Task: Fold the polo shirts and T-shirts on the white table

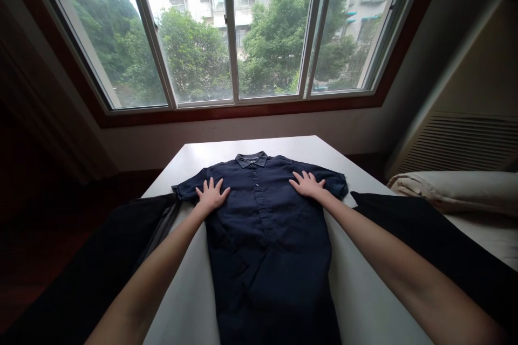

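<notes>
A navy short-sleeved shirt lies spread front side up on a white table, its grey-blue collar at the far end and its lower part running toward me. My left hand rests flat with fingers spread on the shirt near the left sleeve. On the other side, my right hand lies palm down, fingers apart, beside the right sleeve. Neither hand grips the cloth. The shirt's buttoned front runs between the two hands, with some creases below the chest.
Dark cloth hangs over the table's left side, and a black cloth lies at the right. Further right is a rolled beige cloth near a louvred unit. A wide window stands beyond the table.
</notes>
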### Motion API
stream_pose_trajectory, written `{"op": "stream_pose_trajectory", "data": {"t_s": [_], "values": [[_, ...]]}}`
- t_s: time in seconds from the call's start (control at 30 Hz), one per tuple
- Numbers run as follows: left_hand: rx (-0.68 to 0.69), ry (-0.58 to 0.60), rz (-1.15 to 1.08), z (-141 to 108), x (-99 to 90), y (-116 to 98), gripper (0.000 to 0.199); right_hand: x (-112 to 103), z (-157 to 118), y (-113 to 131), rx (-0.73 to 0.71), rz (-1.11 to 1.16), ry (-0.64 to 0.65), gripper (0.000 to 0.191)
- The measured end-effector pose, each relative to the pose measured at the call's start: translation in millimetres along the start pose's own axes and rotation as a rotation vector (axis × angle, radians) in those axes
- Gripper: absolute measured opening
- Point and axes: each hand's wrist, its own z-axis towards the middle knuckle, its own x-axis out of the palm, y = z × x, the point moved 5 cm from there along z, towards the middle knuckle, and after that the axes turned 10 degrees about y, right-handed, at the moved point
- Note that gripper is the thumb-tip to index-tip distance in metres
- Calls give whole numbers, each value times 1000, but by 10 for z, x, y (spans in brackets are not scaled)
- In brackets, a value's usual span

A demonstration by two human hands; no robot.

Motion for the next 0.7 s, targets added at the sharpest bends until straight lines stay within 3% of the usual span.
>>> {"op": "stream_pose_trajectory", "data": {"t_s": [0.13,0.47,0.6,0.7], "values": [[8,-9,0,100,12,7,75,69,109,-26,23,25,-27,66],[33,-19,5,300,-26,-23,75,-14,156,-17,36,17,-33,65],[39,-35,-1,303,-18,-16,74,-138,-19,128,-28,-17,-65,59],[35,-43,3,285,-30,-16,72,-214,-349,415,-170,-55,-122,49]]}}
